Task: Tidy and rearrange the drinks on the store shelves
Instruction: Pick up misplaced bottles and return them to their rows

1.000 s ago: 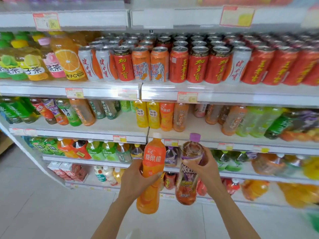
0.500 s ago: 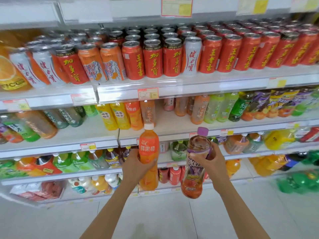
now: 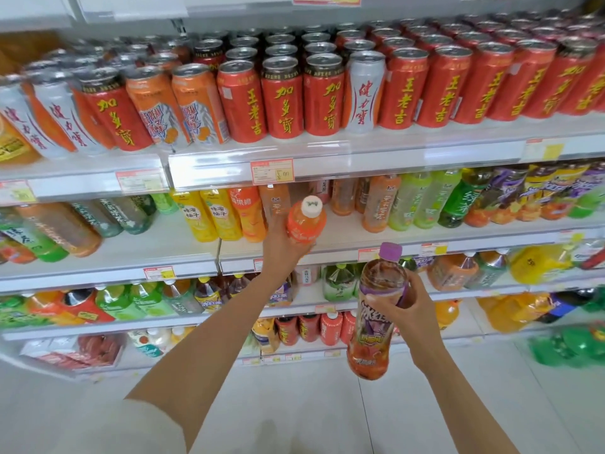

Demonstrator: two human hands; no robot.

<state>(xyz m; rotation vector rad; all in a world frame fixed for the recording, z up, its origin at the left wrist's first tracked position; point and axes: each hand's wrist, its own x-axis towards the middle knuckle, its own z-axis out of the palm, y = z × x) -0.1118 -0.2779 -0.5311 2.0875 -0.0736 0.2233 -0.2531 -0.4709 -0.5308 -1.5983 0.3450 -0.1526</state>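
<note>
orange bottle [image 3: 306, 224] is being clasped, tilted, by left hand [image 3: 281, 250] | best being righted before the shelf gap [image 3: 340, 226] just beyond the grip | purple-capped bottle [image 3: 376, 317] is being clasped by right hand [image 3: 404, 309]

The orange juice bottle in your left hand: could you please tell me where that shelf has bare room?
Bare white shelf board lies between the shelved orange juice bottles and the pale orange tea bottle. More lies before the dark green tea bottles, left. The red cans above are packed.
</note>
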